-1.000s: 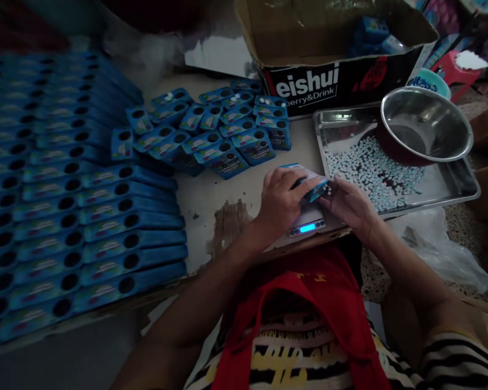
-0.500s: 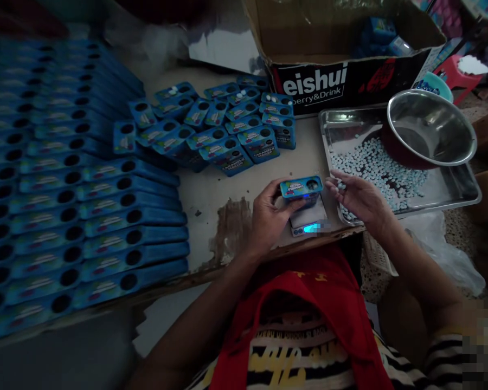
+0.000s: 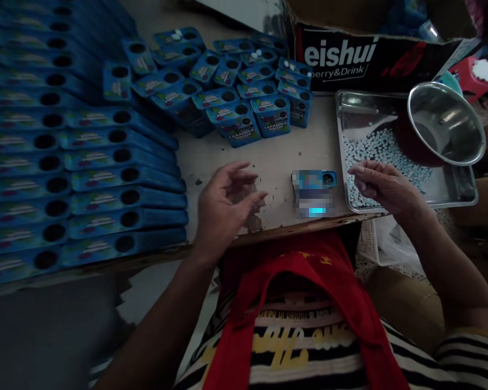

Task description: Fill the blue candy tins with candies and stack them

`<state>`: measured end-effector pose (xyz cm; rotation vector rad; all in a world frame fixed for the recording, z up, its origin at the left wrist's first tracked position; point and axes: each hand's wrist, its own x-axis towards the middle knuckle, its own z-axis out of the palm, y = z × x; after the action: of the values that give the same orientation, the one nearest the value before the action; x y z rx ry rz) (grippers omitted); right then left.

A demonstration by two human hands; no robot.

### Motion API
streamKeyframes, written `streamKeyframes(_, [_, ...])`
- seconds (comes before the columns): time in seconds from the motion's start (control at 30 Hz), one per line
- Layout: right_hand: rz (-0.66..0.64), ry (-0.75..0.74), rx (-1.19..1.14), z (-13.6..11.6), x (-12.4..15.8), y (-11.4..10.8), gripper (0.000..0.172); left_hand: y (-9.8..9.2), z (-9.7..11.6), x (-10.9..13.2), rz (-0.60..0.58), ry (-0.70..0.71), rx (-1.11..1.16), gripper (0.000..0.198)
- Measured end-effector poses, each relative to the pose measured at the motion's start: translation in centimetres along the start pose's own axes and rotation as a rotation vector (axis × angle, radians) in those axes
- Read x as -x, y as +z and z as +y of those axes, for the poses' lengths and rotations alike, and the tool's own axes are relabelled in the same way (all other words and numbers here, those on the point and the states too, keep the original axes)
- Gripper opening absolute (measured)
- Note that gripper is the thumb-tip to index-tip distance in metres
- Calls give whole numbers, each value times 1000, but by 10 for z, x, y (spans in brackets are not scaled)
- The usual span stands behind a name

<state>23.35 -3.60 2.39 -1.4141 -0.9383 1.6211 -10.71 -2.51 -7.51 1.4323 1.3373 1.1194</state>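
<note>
My left hand (image 3: 230, 203) is over the table, left of a small scale (image 3: 317, 211) with a lit blue display. Its fingers are apart and hold nothing. On the scale stands a blue candy box (image 3: 329, 179) with a round hole in its top; part of it is blurred out. My right hand (image 3: 384, 187) hangs over the near left side of a metal tray (image 3: 467, 189), its thumb and fingers pressed together. Whatever they may hold is hidden. Pale blue candies (image 3: 374, 143) lie spread in the tray.
Rows of blue boxes (image 3: 124, 219) cover the table's left side. A loose cluster of similar boxes (image 3: 236, 122) stands behind, a few with white pieces on top. A steel bowl (image 3: 445, 124) rests tilted in the tray. A black printed carton (image 3: 350, 62) stands behind.
My left hand has let go of the blue box and moved left. The box now stands on the scale. My right hand has turned over and its fingers have closed; the view has shifted.
</note>
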Motion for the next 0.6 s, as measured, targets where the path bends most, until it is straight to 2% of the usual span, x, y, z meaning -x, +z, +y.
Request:
streamKeyframes(0.07, [13,16,-23,-8,-1,7,25,-13,1,5,33,10,-16,61])
streamKeyframes(0.13, [34,39,-53,-15,-3,11,23,-18,0,10,26,33,-33,55])
streamKeyframes(0.27, [57,71,-19,-21,-5,19,23,-17,-7,19,-6,65,-97,49])
streamKeyframes(0.47, [68,-23,214,-30,5,38,25,-18,-13,22,-15,105,-101,34])
streamKeyframes(0.6, [71,-49,268,-34,6,46,24,-20,-13,19,2,103,-84,34])
